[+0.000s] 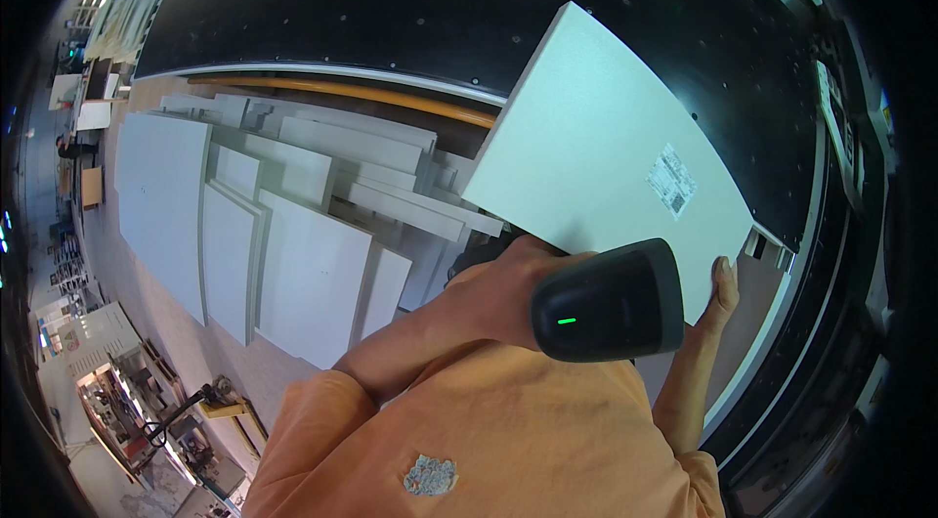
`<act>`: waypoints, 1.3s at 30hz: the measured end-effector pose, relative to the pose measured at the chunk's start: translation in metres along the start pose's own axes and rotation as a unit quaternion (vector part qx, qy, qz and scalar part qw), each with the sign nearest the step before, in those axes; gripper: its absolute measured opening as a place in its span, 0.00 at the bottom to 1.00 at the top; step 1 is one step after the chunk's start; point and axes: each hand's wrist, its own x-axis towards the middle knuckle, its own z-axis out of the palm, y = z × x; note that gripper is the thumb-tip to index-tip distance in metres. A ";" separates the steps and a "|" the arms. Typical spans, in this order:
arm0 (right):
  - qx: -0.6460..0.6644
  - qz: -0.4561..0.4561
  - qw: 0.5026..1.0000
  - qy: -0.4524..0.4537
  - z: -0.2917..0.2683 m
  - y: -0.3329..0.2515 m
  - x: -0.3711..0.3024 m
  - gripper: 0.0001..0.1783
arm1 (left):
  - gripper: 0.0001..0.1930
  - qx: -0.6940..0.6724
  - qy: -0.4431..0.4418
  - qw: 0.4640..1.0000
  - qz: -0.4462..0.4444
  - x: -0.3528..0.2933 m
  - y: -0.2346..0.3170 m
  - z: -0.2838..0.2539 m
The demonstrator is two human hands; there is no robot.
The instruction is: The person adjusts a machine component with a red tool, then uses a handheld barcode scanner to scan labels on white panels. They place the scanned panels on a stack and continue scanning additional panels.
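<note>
My left hand (510,285) is wrapped round a black handheld barcode scanner (608,308), whose small green light glows on top. The scanner's head is over the near part of a white panel (596,112), and its handle is hidden. A printed label (672,182) with a code sits on the panel's face, beyond the scanner. With the thumb on top, my right hand (723,289) grips the panel's near right edge; the other fingers are hidden beneath. The panel lies tilted across the edge of a black table (391,5).
Several white panels (318,269) of differing sizes stand leaning together at the left. An orange bar (391,98) runs along the table's side behind them. A pale rail (772,323) borders the right side. Further left are workshop benches and machine parts (147,420).
</note>
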 end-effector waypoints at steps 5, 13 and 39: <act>-0.007 -0.018 0.999 0.029 0.007 -0.003 -0.003 0.42 | 0.29 -0.015 0.007 1.000 -0.007 -0.003 -0.003 0.005; -0.037 -0.058 0.997 0.034 0.021 -0.012 -0.001 0.48 | 0.23 -0.058 0.007 0.994 -0.094 -0.011 -0.012 0.004; -0.165 -0.017 0.912 -0.374 0.188 -0.049 0.018 0.17 | 0.31 -0.182 0.173 0.924 -0.288 0.035 -0.119 -0.060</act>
